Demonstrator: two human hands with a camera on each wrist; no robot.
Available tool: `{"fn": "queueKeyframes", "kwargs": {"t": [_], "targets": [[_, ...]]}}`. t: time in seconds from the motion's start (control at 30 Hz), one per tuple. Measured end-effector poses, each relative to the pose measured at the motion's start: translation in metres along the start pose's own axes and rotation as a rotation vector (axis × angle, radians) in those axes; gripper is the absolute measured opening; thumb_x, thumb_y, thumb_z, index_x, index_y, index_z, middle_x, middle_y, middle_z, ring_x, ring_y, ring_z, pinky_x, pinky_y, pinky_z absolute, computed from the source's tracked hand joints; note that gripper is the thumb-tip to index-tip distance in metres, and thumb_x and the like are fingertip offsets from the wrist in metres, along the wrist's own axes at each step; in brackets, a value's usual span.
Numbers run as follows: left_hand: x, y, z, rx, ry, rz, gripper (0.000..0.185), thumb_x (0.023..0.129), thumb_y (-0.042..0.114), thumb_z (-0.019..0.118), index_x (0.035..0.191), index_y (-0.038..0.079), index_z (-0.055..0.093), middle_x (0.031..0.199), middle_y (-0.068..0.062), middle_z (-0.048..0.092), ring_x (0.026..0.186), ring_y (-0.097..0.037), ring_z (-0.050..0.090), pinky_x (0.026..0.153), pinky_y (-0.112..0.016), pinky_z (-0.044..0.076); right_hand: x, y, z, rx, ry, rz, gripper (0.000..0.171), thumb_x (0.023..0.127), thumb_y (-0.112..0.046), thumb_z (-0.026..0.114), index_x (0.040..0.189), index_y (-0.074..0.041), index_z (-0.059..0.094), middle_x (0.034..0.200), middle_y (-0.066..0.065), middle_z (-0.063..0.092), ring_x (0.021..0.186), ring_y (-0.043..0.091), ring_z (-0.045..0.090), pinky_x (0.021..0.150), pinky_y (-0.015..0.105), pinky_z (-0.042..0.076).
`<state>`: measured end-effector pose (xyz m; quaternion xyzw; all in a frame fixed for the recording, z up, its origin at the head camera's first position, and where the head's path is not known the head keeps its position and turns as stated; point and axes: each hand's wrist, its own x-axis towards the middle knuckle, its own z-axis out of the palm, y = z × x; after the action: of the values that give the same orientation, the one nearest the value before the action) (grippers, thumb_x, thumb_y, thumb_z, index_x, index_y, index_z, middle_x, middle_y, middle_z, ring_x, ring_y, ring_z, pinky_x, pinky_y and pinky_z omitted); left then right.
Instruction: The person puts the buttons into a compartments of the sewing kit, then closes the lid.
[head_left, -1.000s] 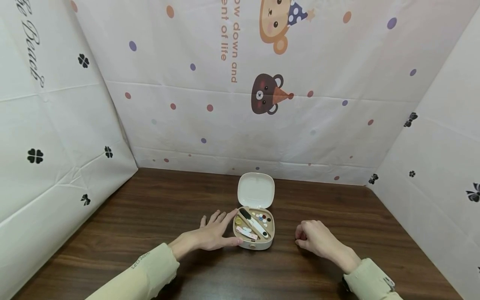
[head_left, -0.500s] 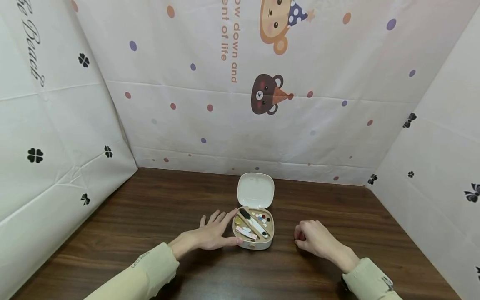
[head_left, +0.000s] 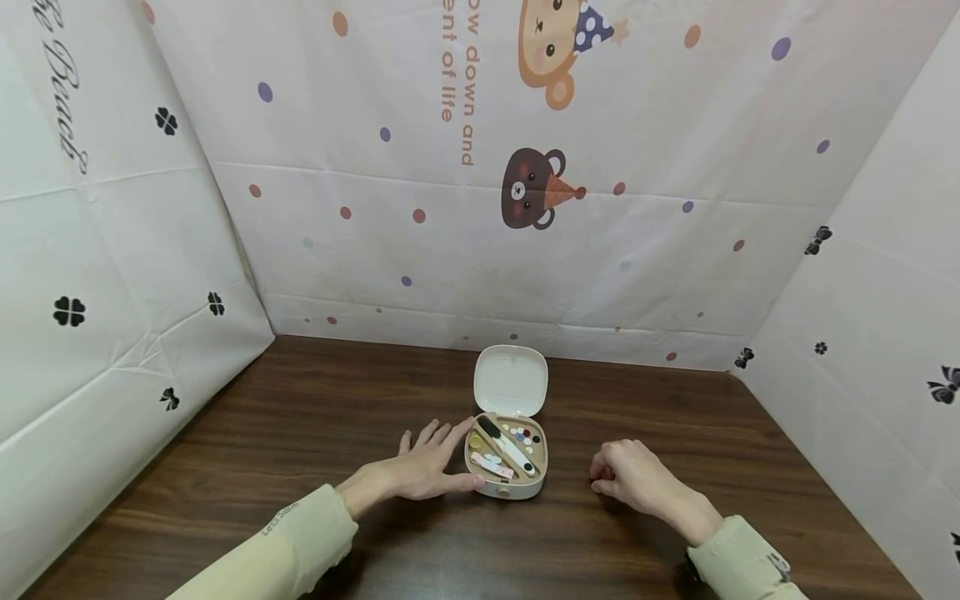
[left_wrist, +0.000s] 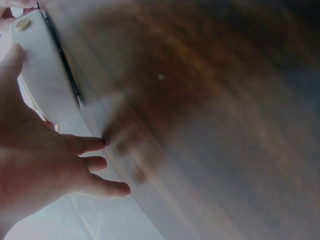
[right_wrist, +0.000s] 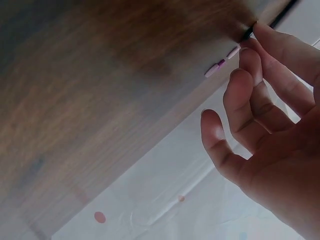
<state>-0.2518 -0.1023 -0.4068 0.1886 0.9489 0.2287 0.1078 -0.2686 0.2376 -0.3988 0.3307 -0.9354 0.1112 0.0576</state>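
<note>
A small cream box (head_left: 507, 492) stands open on the brown table (head_left: 300, 417), its lid (head_left: 512, 381) tipped back. Inside lie small buttons, a pink item and a black-and-white tool. My left hand (head_left: 427, 467) rests flat on the table against the box's left side, fingers straight and thumb along the front wall. In the left wrist view, that hand (left_wrist: 45, 170) lies beside the box's white wall (left_wrist: 42, 75). To the right of the box and apart from it, my right hand (head_left: 630, 479) rests on the table. Its fingers (right_wrist: 240, 100) are loosely curled and hold nothing.
White printed sheets wall the table in: one with bears and dots (head_left: 525, 192) at the back, others with black clovers on the left (head_left: 112, 275) and right (head_left: 870, 333). Bare wood shows on both sides of the box and in front of it.
</note>
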Motion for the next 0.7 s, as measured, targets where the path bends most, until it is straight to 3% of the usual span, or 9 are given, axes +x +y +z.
{"fn": "queueKeyframes", "kwargs": {"t": [0.43, 0.7], "targets": [[-0.0019, 0.0012, -0.0003, -0.008, 0.001, 0.001, 0.092, 0.085, 0.069, 0.053, 0.155, 0.026, 0.012, 0.156, -0.023, 0.028, 0.148, -0.041, 0.015, 0.109, -0.073, 0.01, -0.0015, -0.0001, 0.0066, -0.149, 0.073, -0.074, 0.016, 0.074, -0.016, 0.079, 0.067, -0.023, 0.066, 0.063, -0.015, 0.05, 0.057, -0.004, 0.038, 0.062, 0.023, 0.028], [-0.0009, 0.0004, 0.0001, -0.001, -0.001, -0.002, 0.092, 0.085, 0.07, 0.053, 0.155, 0.027, 0.011, 0.156, -0.023, 0.028, 0.148, -0.041, 0.015, 0.109, -0.073, 0.01, -0.0012, -0.0041, 0.0086, -0.217, 0.085, -0.096, 0.024, 0.071, -0.014, 0.076, 0.059, -0.023, 0.057, 0.061, -0.015, 0.038, 0.059, 0.0, 0.033, 0.066, 0.029, 0.03]]}}
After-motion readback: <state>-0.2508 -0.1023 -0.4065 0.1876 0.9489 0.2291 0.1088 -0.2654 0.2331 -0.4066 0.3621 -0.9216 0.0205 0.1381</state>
